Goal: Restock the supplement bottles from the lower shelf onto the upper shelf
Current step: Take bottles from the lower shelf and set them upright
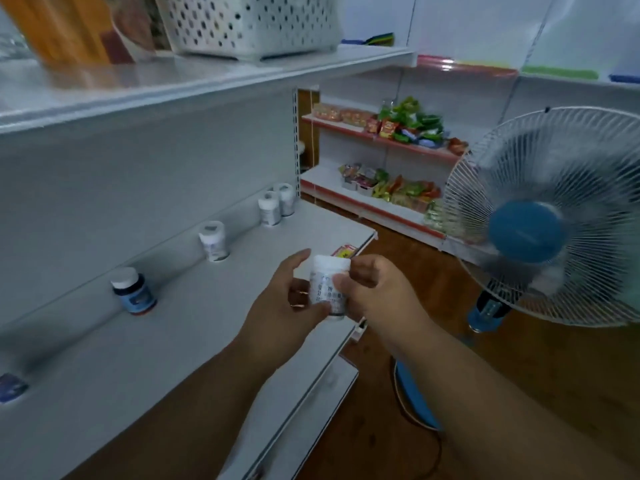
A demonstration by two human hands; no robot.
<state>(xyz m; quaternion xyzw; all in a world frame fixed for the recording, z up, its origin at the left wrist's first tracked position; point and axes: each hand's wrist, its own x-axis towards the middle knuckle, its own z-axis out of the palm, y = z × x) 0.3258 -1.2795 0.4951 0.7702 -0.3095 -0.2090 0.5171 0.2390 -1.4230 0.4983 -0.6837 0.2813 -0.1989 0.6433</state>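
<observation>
A white supplement bottle (pixel 329 289) with printed text is held between both hands above the front edge of the white shelf (pixel 173 341). My left hand (pixel 287 306) grips its left side and my right hand (pixel 374 292) pinches its right side. Along the back of this shelf stand a dark bottle with a white cap and blue label (pixel 133 291), a white bottle (pixel 213 241) and two more white bottles (pixel 277 204) at the far end. A small dark item (pixel 10 388) lies at the left edge.
The shelf above (pixel 207 81) carries a white perforated basket (pixel 252 26) and an orange box (pixel 65 29). A standing fan (pixel 540 216) with a blue hub is close on the right. Snack shelves (pixel 381 195) line the far wall. A lower shelf edge (pixel 329 382) shows below.
</observation>
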